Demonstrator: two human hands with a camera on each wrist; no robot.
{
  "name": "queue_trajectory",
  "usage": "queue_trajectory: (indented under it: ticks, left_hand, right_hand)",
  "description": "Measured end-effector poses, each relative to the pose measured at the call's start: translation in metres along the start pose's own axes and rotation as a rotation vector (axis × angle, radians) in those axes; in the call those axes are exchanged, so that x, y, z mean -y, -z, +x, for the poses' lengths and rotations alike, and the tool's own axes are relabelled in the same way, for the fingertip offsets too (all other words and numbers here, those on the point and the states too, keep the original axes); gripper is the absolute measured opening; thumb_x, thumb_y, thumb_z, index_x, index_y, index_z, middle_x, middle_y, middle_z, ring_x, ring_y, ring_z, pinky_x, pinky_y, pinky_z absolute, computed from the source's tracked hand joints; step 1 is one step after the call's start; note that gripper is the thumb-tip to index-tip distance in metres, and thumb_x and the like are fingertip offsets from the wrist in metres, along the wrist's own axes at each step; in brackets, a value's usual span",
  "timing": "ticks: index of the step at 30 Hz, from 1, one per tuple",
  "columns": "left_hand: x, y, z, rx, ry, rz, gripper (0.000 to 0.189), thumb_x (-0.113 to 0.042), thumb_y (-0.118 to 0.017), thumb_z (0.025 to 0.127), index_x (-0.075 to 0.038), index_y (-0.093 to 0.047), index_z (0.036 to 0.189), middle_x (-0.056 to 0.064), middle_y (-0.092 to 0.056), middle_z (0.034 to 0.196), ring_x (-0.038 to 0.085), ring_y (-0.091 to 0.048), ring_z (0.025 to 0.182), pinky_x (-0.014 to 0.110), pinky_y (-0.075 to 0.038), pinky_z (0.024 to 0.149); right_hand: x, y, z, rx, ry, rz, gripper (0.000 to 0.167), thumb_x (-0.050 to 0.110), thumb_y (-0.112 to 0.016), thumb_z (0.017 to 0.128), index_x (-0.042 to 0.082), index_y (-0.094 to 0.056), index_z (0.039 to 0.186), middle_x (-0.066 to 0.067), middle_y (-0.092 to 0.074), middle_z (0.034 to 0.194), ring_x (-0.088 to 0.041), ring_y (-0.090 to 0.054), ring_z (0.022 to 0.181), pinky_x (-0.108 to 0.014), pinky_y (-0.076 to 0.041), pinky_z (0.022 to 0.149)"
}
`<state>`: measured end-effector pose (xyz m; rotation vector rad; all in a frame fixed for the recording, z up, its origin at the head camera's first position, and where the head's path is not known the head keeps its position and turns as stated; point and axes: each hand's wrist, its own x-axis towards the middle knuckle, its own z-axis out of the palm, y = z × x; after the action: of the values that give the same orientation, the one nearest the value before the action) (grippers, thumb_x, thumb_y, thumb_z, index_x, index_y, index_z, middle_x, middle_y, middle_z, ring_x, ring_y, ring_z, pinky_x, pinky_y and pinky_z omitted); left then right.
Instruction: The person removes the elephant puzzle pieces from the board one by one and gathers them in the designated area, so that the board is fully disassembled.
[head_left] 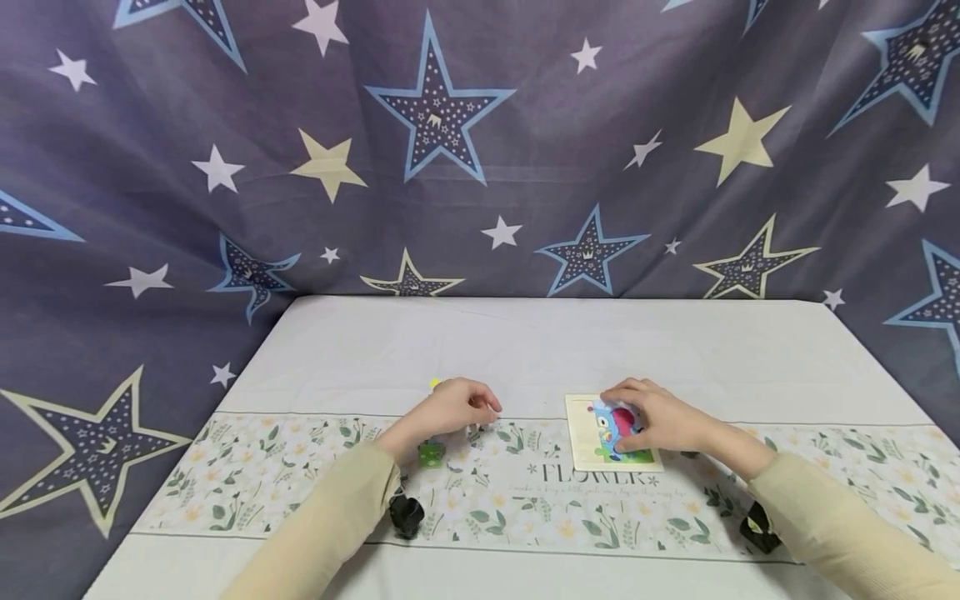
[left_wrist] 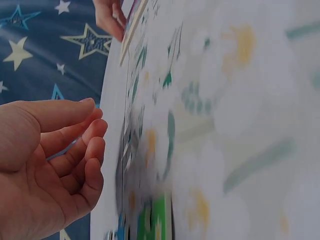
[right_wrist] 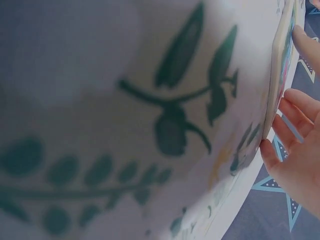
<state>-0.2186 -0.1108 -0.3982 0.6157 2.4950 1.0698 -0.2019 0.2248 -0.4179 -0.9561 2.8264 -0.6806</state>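
Note:
A wooden puzzle board with a pale frame lies right of the table's middle. In it shows a picture piece of a blue animal with a red patch and green ground. My right hand rests over the board's right half, thumb on the picture and fingers by the far edge. The right wrist view shows those fingertips at the board's side. My left hand hovers over the cloth with loosely curled fingers and holds nothing. Beside its wrist lies a green puzzle piece.
A bit of yellow shows behind the left hand, mostly hidden. White cloth with a floral band covers the table. A dark star-patterned curtain hangs behind and at the sides. Black wrist cameras sit under both sleeves.

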Motion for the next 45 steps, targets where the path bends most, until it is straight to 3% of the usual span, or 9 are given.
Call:
queue_trajectory:
  ticks: [9,22,35,45]
  left_hand:
    - [-0.019,-0.021,0.017,0.04,-0.057,-0.026,0.013,-0.015,-0.063,0.085,-0.008,-0.067,0.095,0.002,-0.06,0.073,0.012,-0.045,0.054,0.024,-0.039,0.051]
    - [-0.04,-0.052,0.038,-0.007,-0.075,-0.024,0.012,-0.015,-0.065,0.083,-0.012,-0.068,0.094,-0.004,-0.059,0.075,0.01,-0.052,0.065,0.022,-0.042,0.058]
    - [-0.055,-0.075,0.057,-0.047,-0.069,0.007,0.018,-0.017,-0.066,0.082,-0.012,-0.067,0.1,-0.008,-0.06,0.081,0.003,-0.051,0.073,0.018,-0.041,0.069]
    - [-0.067,-0.085,0.066,-0.08,-0.038,0.093,0.025,-0.019,-0.067,0.08,-0.012,-0.066,0.104,-0.006,-0.06,0.088,0.004,-0.052,0.078,0.02,-0.042,0.075]
  right_hand:
    - [-0.002,0.002,-0.003,0.059,-0.017,0.051,0.073,0.04,-0.074,0.071,0.003,-0.049,0.128,-0.013,-0.046,0.13,-0.033,-0.04,0.12,-0.051,-0.035,0.095]
    - [-0.007,0.005,-0.006,0.103,-0.002,0.073,0.076,0.043,-0.074,0.071,0.002,-0.047,0.13,-0.014,-0.043,0.135,-0.035,-0.038,0.124,-0.053,-0.034,0.095]
    - [-0.01,0.005,-0.009,0.075,-0.013,0.095,0.073,0.04,-0.074,0.072,0.002,-0.049,0.129,-0.014,-0.043,0.136,-0.035,-0.039,0.124,-0.053,-0.035,0.095]
    - [-0.005,0.003,-0.006,-0.017,-0.046,0.011,0.065,0.042,-0.071,0.075,0.0,-0.054,0.122,-0.011,-0.053,0.125,-0.03,-0.05,0.115,-0.047,-0.041,0.091]
